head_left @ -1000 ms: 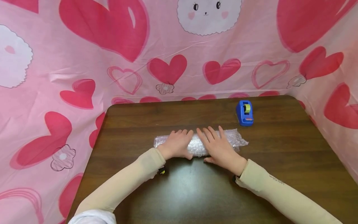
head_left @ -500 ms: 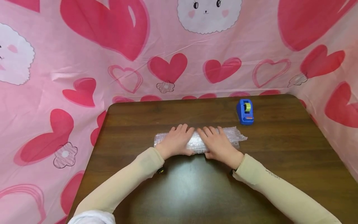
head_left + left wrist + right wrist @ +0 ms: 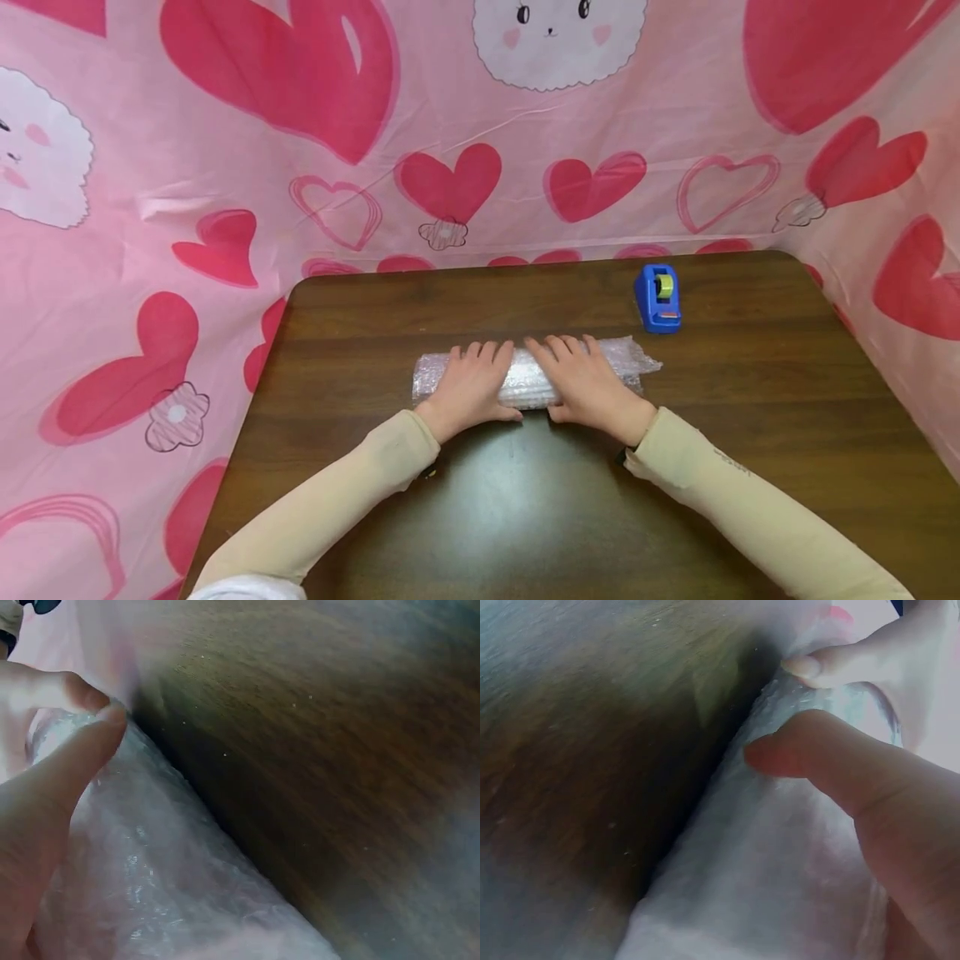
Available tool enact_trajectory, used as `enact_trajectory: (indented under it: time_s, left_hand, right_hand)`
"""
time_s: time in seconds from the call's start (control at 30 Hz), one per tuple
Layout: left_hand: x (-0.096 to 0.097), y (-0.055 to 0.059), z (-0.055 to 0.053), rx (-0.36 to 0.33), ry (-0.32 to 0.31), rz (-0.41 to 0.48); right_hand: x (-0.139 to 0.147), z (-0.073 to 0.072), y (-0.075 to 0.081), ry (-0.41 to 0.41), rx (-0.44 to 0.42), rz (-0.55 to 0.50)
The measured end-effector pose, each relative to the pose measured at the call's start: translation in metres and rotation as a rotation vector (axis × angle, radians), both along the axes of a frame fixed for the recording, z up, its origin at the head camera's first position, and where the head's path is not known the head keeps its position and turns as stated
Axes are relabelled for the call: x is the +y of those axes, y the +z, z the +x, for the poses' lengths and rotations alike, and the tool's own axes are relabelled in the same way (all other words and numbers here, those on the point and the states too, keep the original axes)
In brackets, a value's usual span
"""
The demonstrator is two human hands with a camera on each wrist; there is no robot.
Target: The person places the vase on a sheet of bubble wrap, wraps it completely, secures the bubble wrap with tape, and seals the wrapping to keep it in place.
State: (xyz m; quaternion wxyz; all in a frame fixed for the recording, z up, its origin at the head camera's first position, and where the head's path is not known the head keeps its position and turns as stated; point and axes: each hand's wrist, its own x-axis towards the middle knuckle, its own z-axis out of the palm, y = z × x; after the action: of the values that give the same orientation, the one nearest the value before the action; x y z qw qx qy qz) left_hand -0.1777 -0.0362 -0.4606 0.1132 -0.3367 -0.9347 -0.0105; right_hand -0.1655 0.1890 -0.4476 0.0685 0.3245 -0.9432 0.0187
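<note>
A roll of clear bubble wrap (image 3: 528, 382) lies crosswise on the table in the head view, its ragged loose edge sticking out at the right end. My left hand (image 3: 472, 385) grips it left of the middle, fingers over the top and thumb along the near side. Right of the middle, my right hand (image 3: 592, 387) holds it the same way. Both wrist views show the thumbs against the near side of the wrap (image 3: 165, 855); the right thumb (image 3: 817, 750) is bent. Whatever may be inside the roll is hidden.
A blue tape dispenser (image 3: 657, 302) with a yellowish tape roll stands behind the wrap, to the right. The dark wooden table (image 3: 495, 517) has rounded far corners. Pink cloth (image 3: 525, 117) printed with hearts hangs along its back and sides.
The roll has shifted slightly away from me and looks a little tighter. My right fingers, spread wide before, now bend over it. The tape dispenser stays where it was.
</note>
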Motion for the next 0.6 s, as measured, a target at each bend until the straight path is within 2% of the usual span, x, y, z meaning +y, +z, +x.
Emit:
enact_trajectory:
  time_s: [0.1, 0.2, 0.33, 0.4, 0.47, 0.6]
  left_hand:
    - [-0.001, -0.004, -0.001, 0.046, -0.018, 0.017]
    - [-0.001, -0.007, -0.001, 0.083, -0.029, 0.029]
    - [-0.001, -0.009, -0.002, 0.087, -0.035, 0.038]
    - [-0.001, -0.007, -0.002, 0.07, -0.036, 0.041]
    - [-0.001, -0.006, -0.002, 0.05, -0.036, 0.041]
    - [-0.001, -0.005, -0.002, 0.032, -0.035, 0.036]
  right_hand:
    - [0.004, 0.0, 0.0, 0.045, -0.003, -0.029]
    - [0.01, 0.002, 0.004, 0.106, -0.065, -0.107]
    - [0.023, 0.003, 0.018, 0.142, -0.197, -0.309]
    - [0.036, 0.0, 0.027, 0.104, -0.239, -0.431]
    - [0.052, -0.007, 0.037, 0.023, -0.234, -0.539]
    - [0.093, -0.029, 0.05, -0.231, -0.191, -0.663]
